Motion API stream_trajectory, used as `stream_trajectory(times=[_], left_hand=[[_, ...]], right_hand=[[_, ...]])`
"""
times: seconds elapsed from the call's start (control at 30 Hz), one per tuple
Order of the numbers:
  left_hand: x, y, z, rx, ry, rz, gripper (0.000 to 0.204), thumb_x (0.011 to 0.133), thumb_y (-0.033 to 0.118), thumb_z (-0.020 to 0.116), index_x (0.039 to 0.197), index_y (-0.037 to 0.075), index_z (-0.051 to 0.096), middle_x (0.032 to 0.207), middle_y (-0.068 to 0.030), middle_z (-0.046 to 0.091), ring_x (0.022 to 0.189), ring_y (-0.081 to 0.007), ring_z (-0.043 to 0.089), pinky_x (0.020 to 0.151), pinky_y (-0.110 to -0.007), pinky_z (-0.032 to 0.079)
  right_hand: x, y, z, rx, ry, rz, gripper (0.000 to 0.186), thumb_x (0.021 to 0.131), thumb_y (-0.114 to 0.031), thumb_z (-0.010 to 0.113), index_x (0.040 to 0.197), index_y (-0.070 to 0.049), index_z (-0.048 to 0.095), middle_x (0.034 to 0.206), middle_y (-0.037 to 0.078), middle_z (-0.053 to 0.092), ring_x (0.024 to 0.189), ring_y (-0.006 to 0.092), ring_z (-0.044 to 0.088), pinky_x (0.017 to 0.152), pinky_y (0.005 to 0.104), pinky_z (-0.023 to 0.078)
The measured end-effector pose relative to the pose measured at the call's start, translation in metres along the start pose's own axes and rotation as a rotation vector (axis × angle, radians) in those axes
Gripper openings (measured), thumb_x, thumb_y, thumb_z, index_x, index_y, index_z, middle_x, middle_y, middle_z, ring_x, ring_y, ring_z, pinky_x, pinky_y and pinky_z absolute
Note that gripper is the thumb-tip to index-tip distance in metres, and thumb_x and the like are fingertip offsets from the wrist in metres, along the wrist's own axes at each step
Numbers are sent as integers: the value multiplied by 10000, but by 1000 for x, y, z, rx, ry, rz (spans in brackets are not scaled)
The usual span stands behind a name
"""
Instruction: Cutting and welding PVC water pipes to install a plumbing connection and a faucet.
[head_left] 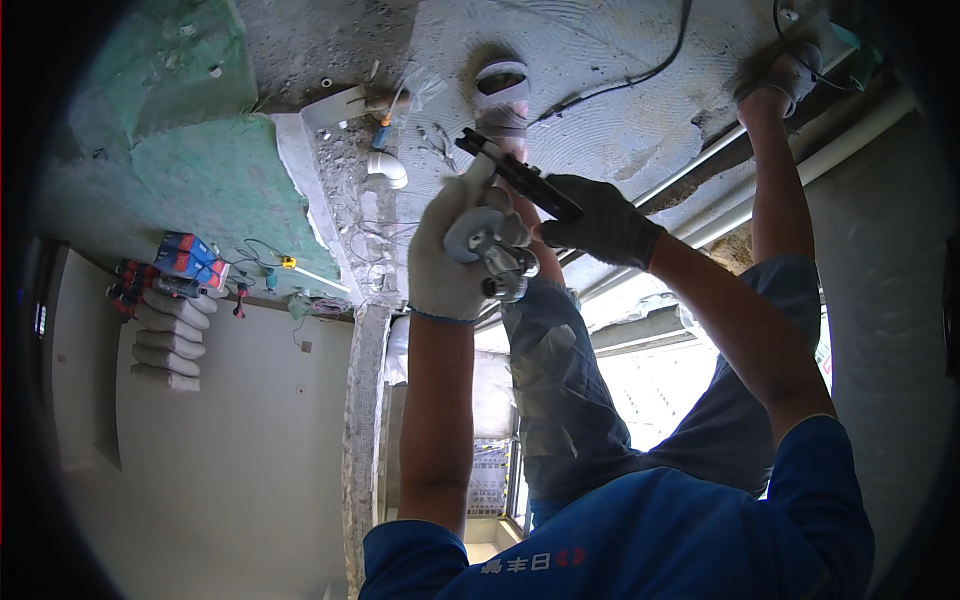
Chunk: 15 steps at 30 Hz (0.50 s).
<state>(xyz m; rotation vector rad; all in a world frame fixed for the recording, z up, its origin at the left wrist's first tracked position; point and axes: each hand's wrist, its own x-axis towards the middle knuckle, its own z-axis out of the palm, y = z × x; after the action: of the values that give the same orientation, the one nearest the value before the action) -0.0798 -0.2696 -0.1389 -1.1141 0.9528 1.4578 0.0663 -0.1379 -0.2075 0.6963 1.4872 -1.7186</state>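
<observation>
Held up in front of my legs, my left hand [445, 255] wears a pale glove. Its fingers are closed round a chrome valve fitting [507, 268] with a round, disc-like metal flange [472, 235]. A dark grey glove covers my right hand [605, 220], which grips one end of a long black tool [525, 178]. The tool has a notched far end and slants up to the left, across the fingertips of my left hand. Its exact kind is unclear.
A white pipe elbow [387, 170] lies on the rough floor, near an orange-and-blue handled tool [382, 132]. Black cable [635, 82] crosses beside my foot. Long pipes [790, 185] run at right. Stacked sacks [170, 340] and blue-and-red boxes [190, 262] stand at left.
</observation>
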Motion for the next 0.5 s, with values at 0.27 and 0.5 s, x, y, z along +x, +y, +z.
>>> stream_trajectory(times=[0.27, 0.5], left_hand=[[-29, 91, -60, 34, 18, 142, 483, 1000, 321, 459, 1312, -47, 470, 885, -111, 634, 685, -242, 642, 571, -330, 535], [-24, 152, -102, 2, -83, 140, 423, 984, 326, 476, 1200, -33, 534, 839, -123, 626, 648, -273, 607, 589, -374, 494]], right_hand=[[76, -75, 58, -133, -186, 2, 599, 784, -504, 773, 1145, -61, 593, 954, 154, 665, 910, 301, 653, 819, 383, 501], [120, -107, 102, -114, -91, -97, 444, 806, -359, 716, 1090, -34, 613, 892, 160, 668, 840, 305, 658, 784, 400, 506]])
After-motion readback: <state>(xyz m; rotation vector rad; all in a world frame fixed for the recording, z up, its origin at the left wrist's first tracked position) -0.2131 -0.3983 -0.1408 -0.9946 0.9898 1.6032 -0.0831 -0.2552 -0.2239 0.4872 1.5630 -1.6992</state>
